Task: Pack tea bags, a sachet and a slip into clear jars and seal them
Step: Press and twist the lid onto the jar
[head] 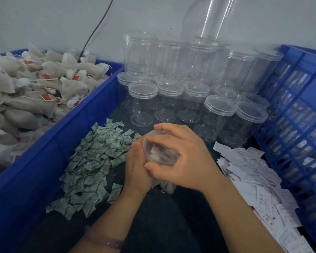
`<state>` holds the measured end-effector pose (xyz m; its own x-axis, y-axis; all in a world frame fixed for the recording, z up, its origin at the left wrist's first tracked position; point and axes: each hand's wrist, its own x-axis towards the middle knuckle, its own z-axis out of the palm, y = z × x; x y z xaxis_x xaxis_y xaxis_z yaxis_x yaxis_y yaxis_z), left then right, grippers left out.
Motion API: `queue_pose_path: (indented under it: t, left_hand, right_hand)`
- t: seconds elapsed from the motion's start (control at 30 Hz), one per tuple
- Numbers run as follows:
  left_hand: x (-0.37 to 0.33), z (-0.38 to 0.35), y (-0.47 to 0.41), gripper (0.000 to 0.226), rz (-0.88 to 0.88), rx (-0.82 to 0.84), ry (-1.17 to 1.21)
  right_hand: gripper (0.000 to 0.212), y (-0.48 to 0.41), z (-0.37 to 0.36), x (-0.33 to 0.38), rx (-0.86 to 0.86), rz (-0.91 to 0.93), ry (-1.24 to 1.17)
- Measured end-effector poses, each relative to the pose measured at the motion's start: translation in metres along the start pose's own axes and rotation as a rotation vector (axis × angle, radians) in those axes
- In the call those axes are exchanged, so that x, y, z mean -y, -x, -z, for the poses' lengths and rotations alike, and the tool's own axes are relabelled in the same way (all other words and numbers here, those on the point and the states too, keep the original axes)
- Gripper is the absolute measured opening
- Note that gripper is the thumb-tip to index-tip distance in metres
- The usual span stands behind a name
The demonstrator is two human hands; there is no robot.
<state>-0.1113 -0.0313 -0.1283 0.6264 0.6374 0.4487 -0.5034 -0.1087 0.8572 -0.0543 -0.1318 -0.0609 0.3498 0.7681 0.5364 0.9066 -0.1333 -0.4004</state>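
Note:
A clear jar [161,183] packed with tea bags stands low in the middle of the view. My left hand [135,167] grips its side from the left. My right hand [181,154] curls over the clear lid [153,150] on its mouth, fingers around the rim. White tea bags and a slip show through the lid. A heap of green-printed sachets [91,161] lies just left of the jar. White printed slips [254,179] are piled to the right.
A blue crate [62,143] on the left holds a mound of tea bags [35,92] with red tags. Several empty lidded jars [171,99] stand stacked behind my hands. A slotted blue crate [295,115] walls the right side. A black cable [98,24] runs down the wall.

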Motion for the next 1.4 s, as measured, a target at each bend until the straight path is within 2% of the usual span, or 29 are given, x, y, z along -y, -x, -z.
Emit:
queue_pose_path:
  t: [0.17,0.23,0.47,0.53,0.67,0.73,0.9,1.07,1.17,1.4]
  left_hand:
    - [0.0,0.001,0.0,0.061,0.008,-0.01,0.008]
    - [0.001,0.001,0.0,0.064,0.021,-0.009,0.003]
    - [-0.002,0.0,-0.001,0.062,0.023,-0.017,-0.007]
    - [0.0,0.0,-0.001,0.062,0.017,-0.02,0.004]
    - [0.002,-0.001,0.002,0.062,-0.03,-0.025,0.023]
    - [0.002,-0.001,0.002,0.061,-0.02,-0.03,0.032]
    - [0.005,0.003,-0.002,0.061,0.033,-0.036,0.021]
    - [0.003,0.004,-0.003,0.06,0.077,-0.047,0.033]
    - [0.004,0.005,-0.004,0.06,0.087,-0.054,0.049]
    - [0.005,0.005,-0.004,0.059,0.131,-0.052,0.061]
  right_hand:
    - [0.045,0.002,-0.007,-0.004,-0.119,0.06,0.008]
    - [0.046,0.002,-0.007,-0.003,-0.116,0.059,0.01]
    - [0.054,-0.002,0.009,-0.003,0.19,-0.068,-0.018]
    - [0.051,-0.001,0.005,-0.001,0.144,-0.079,-0.019]
    - [0.049,0.006,-0.009,0.009,-0.099,-0.118,0.001]
    - [0.051,0.005,-0.011,0.011,-0.106,-0.131,0.021]
    - [0.053,0.001,-0.004,0.011,0.068,-0.17,0.06]
    - [0.073,-0.001,0.014,0.002,0.301,-0.177,0.002]
    - [0.085,-0.001,0.014,-0.001,0.263,-0.202,-0.038]
    - [0.071,-0.001,0.016,-0.005,0.26,-0.065,-0.091]
